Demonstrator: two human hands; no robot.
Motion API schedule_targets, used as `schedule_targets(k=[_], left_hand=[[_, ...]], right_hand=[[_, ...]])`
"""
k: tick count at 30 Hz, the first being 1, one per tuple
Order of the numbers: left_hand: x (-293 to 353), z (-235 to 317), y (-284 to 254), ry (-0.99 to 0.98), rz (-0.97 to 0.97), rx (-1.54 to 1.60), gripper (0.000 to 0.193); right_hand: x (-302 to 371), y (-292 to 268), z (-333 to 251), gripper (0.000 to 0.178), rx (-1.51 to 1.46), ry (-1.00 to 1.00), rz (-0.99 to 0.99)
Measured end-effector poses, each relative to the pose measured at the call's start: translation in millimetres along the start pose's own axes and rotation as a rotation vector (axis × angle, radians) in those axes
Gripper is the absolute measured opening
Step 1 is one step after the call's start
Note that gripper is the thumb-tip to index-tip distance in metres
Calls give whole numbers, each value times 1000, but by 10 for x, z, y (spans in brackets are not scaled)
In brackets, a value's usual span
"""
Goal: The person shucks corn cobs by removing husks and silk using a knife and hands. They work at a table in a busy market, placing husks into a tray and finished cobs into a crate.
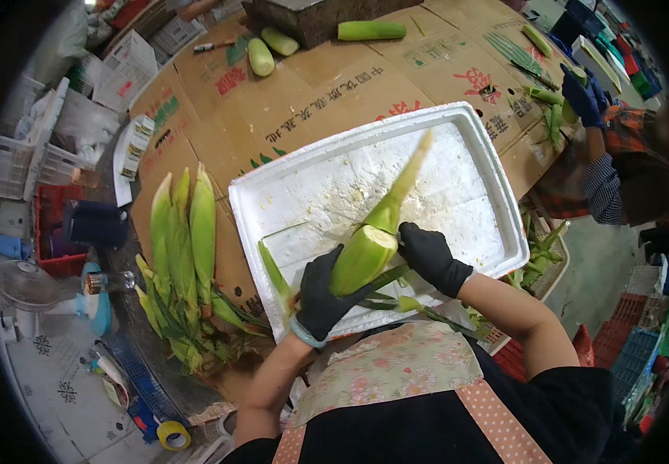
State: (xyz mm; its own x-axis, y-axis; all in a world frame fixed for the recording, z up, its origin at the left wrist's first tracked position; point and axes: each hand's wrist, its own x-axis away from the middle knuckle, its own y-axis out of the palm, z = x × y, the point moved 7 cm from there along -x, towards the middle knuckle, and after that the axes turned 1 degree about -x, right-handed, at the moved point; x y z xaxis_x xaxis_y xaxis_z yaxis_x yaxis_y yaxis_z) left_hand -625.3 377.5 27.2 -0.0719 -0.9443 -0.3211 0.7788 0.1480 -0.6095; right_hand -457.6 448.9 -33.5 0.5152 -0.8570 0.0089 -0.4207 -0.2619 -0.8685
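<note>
Nearest, a floral apron (396, 371) spans the person's front. Beyond it, the left hand (325, 292), black-gloved, grasps a green-husked ear of corn (359, 263) from its left side and below, over the near part of a white foam tray (458, 166). The ear slants away to the right, its pale cut face exposed; a tapering husk tip (398, 193) adjoins the cut and points toward the tray's far side. Whether this tip is wholly severed cannot be told. The right hand (433, 259), likewise gloved, lies just beside the cut end with fingers curled; whether it grips anything cannot be told. Left of the tray, unpeeled ears (183, 247) lie heaped, tips pointing away. Pale crumbs dot the tray floor. The tray rests on a cardboard-covered worktop (303, 100). Farther off lie two short trimmed ears (260, 58), near a dark box (315, 19), and a longer trimmed ear (371, 30) to their right. At far right, a co-worker's blue-gloved hand (582, 97) is above green husk scraps (555, 124).
</note>
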Motion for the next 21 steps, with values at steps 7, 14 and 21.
schedule_targets(k=[7, 14, 21], left_hand=[[-94, 347, -169, 144, 203, -36, 75], [150, 34, -514, -196, 712, 407, 75], [616, 99, -1873, 96, 1381, -179, 59]], right_hand=[[61, 79, -34, 15, -45, -30, 190], [17, 141, -433, 20, 19, 43, 37], [-98, 250, -291, 17, -60, 130, -121]])
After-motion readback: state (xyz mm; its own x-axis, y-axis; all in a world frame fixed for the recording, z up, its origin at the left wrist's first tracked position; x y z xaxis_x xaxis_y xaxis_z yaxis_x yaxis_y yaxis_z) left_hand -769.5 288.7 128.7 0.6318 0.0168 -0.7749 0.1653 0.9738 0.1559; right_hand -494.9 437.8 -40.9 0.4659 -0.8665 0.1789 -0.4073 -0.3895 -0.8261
